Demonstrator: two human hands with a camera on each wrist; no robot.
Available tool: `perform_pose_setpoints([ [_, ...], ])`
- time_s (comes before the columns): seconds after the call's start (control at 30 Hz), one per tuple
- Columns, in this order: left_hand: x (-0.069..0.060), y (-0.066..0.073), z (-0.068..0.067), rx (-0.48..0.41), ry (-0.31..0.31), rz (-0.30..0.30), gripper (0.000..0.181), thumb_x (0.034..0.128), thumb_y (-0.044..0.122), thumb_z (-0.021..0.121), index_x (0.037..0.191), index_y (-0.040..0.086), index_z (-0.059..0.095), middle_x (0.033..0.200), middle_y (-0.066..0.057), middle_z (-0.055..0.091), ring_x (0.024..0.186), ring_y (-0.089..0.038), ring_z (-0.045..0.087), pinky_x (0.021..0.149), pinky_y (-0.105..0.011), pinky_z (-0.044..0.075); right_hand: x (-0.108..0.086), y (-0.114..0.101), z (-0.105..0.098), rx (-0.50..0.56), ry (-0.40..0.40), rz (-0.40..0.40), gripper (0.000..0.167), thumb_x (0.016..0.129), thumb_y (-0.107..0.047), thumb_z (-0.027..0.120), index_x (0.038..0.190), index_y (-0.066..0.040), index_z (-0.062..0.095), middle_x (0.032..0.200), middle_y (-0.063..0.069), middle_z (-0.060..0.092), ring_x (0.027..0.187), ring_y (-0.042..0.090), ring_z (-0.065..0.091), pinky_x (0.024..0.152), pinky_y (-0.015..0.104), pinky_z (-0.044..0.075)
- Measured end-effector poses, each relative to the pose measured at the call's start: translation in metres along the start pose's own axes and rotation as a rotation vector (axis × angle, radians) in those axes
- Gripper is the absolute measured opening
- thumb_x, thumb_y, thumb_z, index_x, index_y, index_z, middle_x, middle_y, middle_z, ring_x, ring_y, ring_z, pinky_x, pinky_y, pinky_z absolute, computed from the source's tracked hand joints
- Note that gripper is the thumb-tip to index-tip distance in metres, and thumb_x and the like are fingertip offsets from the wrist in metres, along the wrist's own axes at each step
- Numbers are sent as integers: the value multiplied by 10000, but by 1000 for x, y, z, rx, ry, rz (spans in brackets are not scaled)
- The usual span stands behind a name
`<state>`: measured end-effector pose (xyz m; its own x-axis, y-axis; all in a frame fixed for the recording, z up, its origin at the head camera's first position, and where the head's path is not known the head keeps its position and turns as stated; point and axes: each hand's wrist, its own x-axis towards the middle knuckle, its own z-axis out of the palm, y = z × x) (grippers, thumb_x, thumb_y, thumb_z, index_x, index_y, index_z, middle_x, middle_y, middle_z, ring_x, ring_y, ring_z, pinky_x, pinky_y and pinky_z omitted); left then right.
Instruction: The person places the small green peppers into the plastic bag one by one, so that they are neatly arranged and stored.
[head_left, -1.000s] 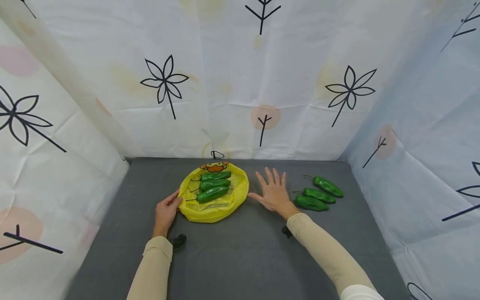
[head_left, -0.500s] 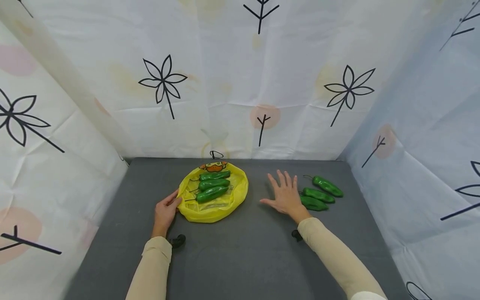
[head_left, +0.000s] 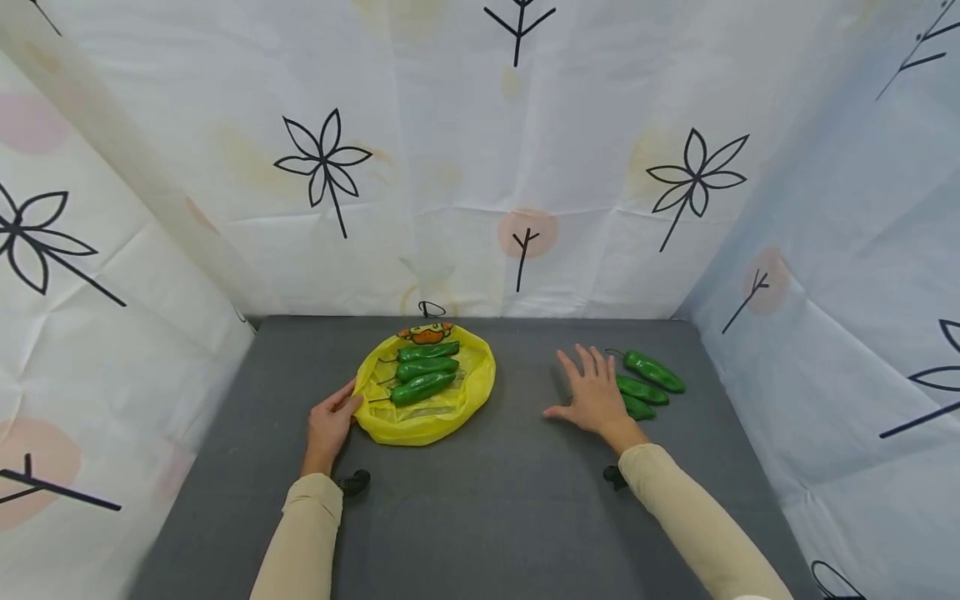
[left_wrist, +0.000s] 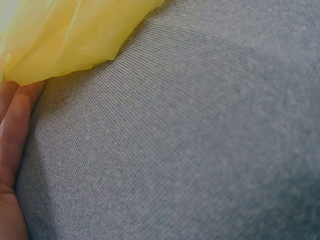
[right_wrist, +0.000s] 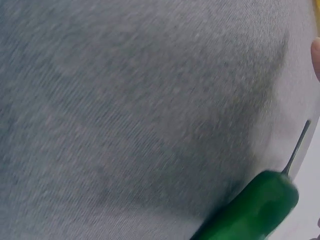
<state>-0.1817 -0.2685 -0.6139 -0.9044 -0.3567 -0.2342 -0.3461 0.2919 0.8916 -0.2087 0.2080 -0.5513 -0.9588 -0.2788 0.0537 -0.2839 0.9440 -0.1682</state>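
Observation:
A yellow plastic bag (head_left: 474, 390) lies spread in a round shape on the grey table, left of centre. Three green peppers (head_left: 423, 388) rest side by side on it, stems to the left. My left hand (head_left: 328, 427) pinches the bag's left edge; its fingers (left_wrist: 16, 135) partly go under the yellow plastic in the left wrist view. Fingers spread and holding nothing, my right hand (head_left: 596, 400) hovers at the left end of three more green peppers (head_left: 654, 372). It partly hides the nearer two. One pepper (right_wrist: 255, 210) with its stem shows close up in the right wrist view.
The grey tabletop (head_left: 465, 517) runs back to a white patterned cloth (head_left: 450, 183), which also hangs at both sides. A dark wrist strap part (head_left: 354, 483) sticks out by the left sleeve, another (head_left: 615, 477) by the right.
My right hand has moved right, away from the bag and toward the peppers on the right, now covering parts of them. The left hand and the bag have stayed in place.

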Motion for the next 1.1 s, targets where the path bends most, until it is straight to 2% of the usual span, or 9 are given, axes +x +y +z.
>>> perform_pose_setpoints([
  [0.2, 0, 2, -1, -2, -6, 2, 496, 972, 481, 667, 1441, 340, 593, 1377, -55, 681, 915, 60, 607, 742, -107, 512, -9, 12, -6, 32, -10, 19, 1189, 696, -610, 874, 1627, -168, 282, 1644, 261, 221, 1525, 523, 179, 1210, 722, 143],
  [0.3, 0, 3, -1, 6, -3, 7, 489, 976, 467, 666, 1442, 337, 593, 1375, -62, 681, 908, 61, 603, 739, -108, 511, -14, 18, -8, 33, -9, 28, 1192, 686, -574, 897, 1624, -163, 286, 1641, 264, 224, 1515, 522, 189, 1196, 709, 208],
  [0.43, 1, 2, -2, 11, 3, 5, 491, 976, 459, 670, 1443, 328, 594, 1374, -68, 682, 906, 63, 597, 734, -103, 510, -22, 26, -11, 32, -20, 45, 1185, 683, -541, 912, 1621, -171, 289, 1639, 258, 222, 1482, 521, 220, 1140, 711, 281],
  [0.67, 3, 1, -2, 14, 7, -10, 505, 967, 483, 673, 1443, 337, 591, 1380, -61, 679, 909, 59, 597, 732, -98, 505, -31, 41, -14, 50, -11, 52, 1152, 677, -527, 919, 1605, -178, 334, 1628, 250, 249, 1398, 539, 294, 1037, 710, 312],
  [0.93, 2, 0, -2, 10, -5, -13, 517, 961, 502, 672, 1445, 342, 587, 1385, -63, 675, 901, 80, 596, 741, -98, 508, -41, 56, -11, 99, 0, 80, 1055, 694, -451, 929, 1567, -176, 404, 1589, 258, 294, 1302, 515, 357, 977, 669, 334],
  [1.1, 1, 1, -1, 12, -8, -13, 511, 966, 497, 667, 1447, 344, 586, 1392, -56, 672, 911, 83, 591, 742, -87, 501, -46, 64, -11, 143, 19, 92, 944, 711, -374, 933, 1502, -136, 476, 1519, 276, 348, 1236, 491, 393, 927, 633, 352],
])
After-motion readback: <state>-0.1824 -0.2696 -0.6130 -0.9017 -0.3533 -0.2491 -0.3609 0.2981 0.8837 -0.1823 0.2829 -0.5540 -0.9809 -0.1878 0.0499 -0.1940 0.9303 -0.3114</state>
